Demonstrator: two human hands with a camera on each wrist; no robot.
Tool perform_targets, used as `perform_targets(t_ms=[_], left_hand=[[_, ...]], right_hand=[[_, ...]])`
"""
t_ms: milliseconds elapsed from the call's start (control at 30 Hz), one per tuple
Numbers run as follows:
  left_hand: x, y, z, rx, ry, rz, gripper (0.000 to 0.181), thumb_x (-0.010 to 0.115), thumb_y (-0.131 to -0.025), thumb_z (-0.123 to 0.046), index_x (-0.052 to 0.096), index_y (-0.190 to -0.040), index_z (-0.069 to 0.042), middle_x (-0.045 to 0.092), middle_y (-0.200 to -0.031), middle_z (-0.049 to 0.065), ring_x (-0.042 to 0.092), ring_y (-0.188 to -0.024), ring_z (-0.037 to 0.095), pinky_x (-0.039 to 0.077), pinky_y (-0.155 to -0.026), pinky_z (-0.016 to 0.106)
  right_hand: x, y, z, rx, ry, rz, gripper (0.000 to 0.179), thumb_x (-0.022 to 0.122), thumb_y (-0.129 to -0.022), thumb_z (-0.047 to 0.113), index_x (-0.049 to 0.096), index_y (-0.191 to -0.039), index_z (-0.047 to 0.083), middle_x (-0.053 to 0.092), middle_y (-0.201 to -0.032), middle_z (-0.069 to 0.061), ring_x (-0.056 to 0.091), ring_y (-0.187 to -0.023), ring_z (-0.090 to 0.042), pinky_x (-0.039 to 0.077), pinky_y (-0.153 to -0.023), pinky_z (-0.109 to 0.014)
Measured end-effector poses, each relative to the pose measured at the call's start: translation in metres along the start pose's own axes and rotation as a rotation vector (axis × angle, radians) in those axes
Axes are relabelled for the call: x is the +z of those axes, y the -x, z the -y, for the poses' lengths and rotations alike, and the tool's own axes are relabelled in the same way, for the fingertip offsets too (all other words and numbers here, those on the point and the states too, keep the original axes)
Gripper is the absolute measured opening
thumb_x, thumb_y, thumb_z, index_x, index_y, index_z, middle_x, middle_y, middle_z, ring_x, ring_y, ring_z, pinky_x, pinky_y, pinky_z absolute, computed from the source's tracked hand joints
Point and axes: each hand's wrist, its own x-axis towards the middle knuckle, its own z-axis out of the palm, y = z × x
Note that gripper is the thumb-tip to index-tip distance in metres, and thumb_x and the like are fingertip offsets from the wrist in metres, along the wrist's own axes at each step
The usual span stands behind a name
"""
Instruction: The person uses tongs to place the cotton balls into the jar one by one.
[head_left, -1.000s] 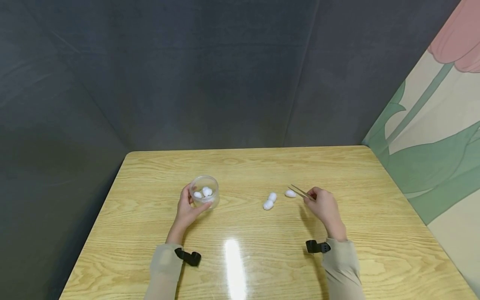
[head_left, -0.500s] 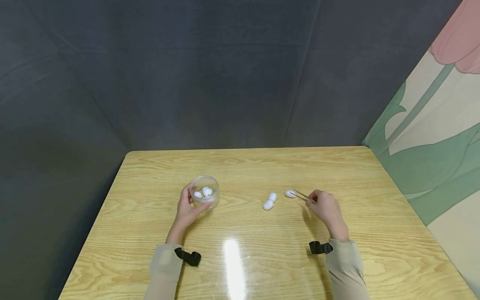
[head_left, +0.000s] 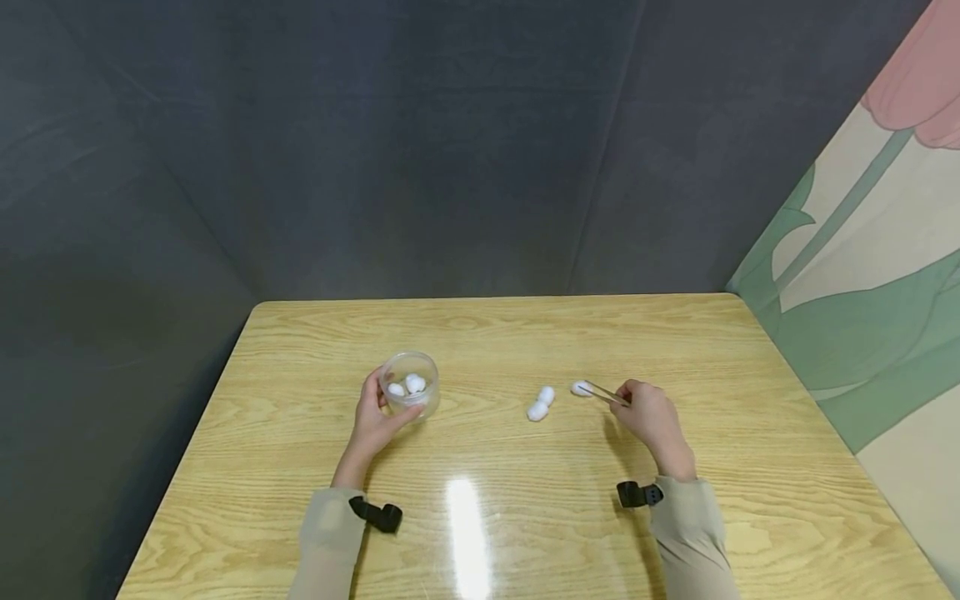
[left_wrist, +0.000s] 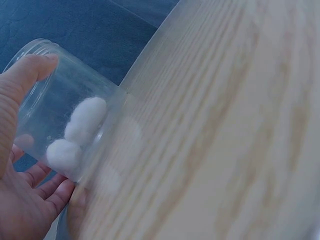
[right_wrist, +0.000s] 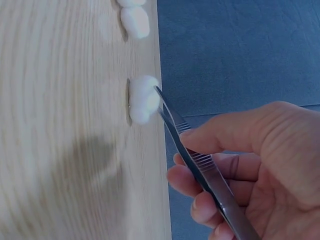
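Note:
My left hand grips a clear round plastic jar, thumb on one side and fingers round the other. Inside the jar lie several white cotton balls. With thumb and fingers my right hand pinches metal tweezers. The tweezers' slightly parted tips are right at a cotton ball that lies on the table. Two more cotton balls, touching each other, lie between the jar and the tweezers.
The wood-grain table has its far edge against a dark cloth. A curtain with a flower print hangs on the right. Black straps with small cameras sit on both wrists.
The tweezers' tips have come down and slightly rightward onto the single cotton ball, one tip to each side of it. The left hand and jar have stayed in place.

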Motion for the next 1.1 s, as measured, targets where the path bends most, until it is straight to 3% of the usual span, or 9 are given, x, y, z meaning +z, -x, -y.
perform_targets(t_ms=[100,333,500,567,800,1100], left_hand=[[0.000,-0.001,0.002,0.006,-0.011,-0.001,0.081,0.076,-0.073,0.000,0.029,-0.138,0.008,0.039,-0.133,0.029,0.041,-0.115,0.038,0.035,-0.093,0.048],[0.002,-0.010,0.033,0.012,-0.006,-0.018,0.083,0.080,-0.072,-0.005,0.032,-0.139,-0.001,0.042,-0.134,0.021,0.042,-0.115,0.031,0.035,-0.092,0.043],[0.002,-0.011,0.037,0.020,-0.010,-0.019,0.082,0.080,-0.072,-0.006,0.033,-0.139,-0.003,0.042,-0.134,0.019,0.043,-0.114,0.029,0.036,-0.091,0.042],[0.002,-0.010,0.035,0.017,-0.003,-0.014,0.083,0.080,-0.072,-0.005,0.032,-0.140,-0.002,0.041,-0.134,0.021,0.043,-0.115,0.031,0.035,-0.092,0.044],[0.000,-0.001,-0.001,0.014,-0.007,0.010,0.080,0.076,-0.073,0.000,0.029,-0.138,0.008,0.038,-0.133,0.030,0.041,-0.116,0.040,0.034,-0.093,0.047],[-0.001,-0.001,0.001,0.010,0.026,0.015,0.081,0.077,-0.073,-0.001,0.029,-0.138,0.007,0.037,-0.134,0.030,0.039,-0.118,0.040,0.033,-0.095,0.047]], right_hand=[[0.001,0.000,0.001,-0.007,0.000,0.005,0.008,0.061,-0.081,0.005,0.061,-0.080,-0.003,0.055,-0.061,-0.004,0.044,-0.050,-0.015,0.036,-0.047,-0.030],[0.006,0.002,0.000,-0.026,0.013,-0.002,0.007,0.060,-0.082,0.002,0.062,-0.077,-0.003,0.054,-0.058,-0.004,0.041,-0.047,-0.013,0.034,-0.044,-0.028],[0.010,0.003,-0.001,-0.043,0.031,-0.041,0.008,0.061,-0.081,0.002,0.062,-0.074,-0.001,0.054,-0.057,-0.003,0.041,-0.046,-0.014,0.034,-0.042,-0.029],[0.010,0.003,-0.002,-0.039,0.032,-0.056,0.008,0.062,-0.081,0.002,0.062,-0.073,-0.001,0.054,-0.057,-0.003,0.042,-0.046,-0.014,0.034,-0.042,-0.029],[0.009,0.005,0.000,-0.042,0.017,-0.084,0.008,0.062,-0.080,0.002,0.063,-0.072,0.000,0.053,-0.056,-0.002,0.041,-0.046,-0.013,0.033,-0.042,-0.029],[0.001,0.006,0.005,-0.043,0.009,-0.098,0.007,0.063,-0.081,0.002,0.064,-0.075,-0.002,0.057,-0.060,-0.005,0.044,-0.048,-0.014,0.036,-0.044,-0.029]])
